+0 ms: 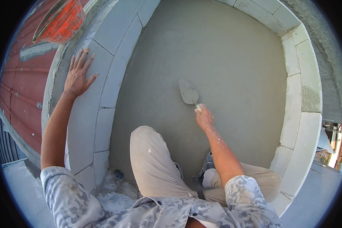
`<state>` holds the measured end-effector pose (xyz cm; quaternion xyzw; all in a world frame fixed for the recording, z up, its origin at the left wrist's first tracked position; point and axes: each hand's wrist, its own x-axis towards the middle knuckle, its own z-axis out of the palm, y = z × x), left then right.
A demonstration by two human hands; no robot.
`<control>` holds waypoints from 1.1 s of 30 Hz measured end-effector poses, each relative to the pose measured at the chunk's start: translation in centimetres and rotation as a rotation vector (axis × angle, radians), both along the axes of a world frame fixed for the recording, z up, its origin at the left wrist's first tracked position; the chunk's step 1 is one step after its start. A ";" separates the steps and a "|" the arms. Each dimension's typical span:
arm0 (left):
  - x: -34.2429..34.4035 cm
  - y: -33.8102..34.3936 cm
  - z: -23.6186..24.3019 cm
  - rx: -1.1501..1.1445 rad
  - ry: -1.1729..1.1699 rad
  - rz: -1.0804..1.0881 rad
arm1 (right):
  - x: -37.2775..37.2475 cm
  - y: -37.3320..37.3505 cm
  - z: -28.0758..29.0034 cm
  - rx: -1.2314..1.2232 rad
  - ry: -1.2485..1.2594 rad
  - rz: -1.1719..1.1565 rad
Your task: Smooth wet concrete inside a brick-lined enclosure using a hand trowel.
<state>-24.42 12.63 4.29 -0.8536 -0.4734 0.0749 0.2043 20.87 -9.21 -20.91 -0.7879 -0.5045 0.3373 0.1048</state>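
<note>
My right hand grips the handle of a pointed trowel. Its grey blade lies over the smooth, wet-looking grey mortar floor, tip pointing away from me and to the left; whether it touches the surface I cannot tell. Splashes of mortar dot my right wrist and forearm. Off to the left, my left hand rests with spread fingers on the top of the pale block wall. Nothing is in that hand.
An orange mortar-smeared bucket stands tilted beyond my left hand, above a red metal roof. Pale blocks also edge the right side. Near my knees, rough mortar and a dark round hole show in the left corner.
</note>
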 end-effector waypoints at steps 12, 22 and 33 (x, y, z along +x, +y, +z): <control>0.7 -0.2 0.2 -0.030 0.033 0.119 | -2.5 -0.8 -5.0 -0.061 0.002 0.229; -0.7 0.6 -1.6 0.060 -0.034 0.114 | -0.1 19.3 -3.6 0.012 -0.235 0.284; -0.6 0.0 0.5 -0.187 -0.088 0.177 | -10.9 14.3 -2.2 -0.076 -0.187 1.072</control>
